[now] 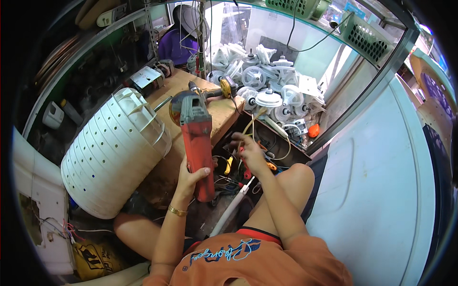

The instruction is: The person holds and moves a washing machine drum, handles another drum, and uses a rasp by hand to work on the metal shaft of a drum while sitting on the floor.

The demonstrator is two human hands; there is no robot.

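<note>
My left hand is closed around the red body of an angle grinder. The grinder stands nearly upright, its grey head and disc at the top, beside the wooden bench. To its right, my right hand hangs over a box of tools and cables with its fingers apart. A red handle shows just below that hand; whether they touch I cannot tell. A yellow-handled tool lies among the cables between my hands.
A white perforated washing-machine drum leans at the left of the wooden bench. A yellow-black power tool lies on the bench. Several white gear mechanisms are piled behind. A pale blue panel rises at the right.
</note>
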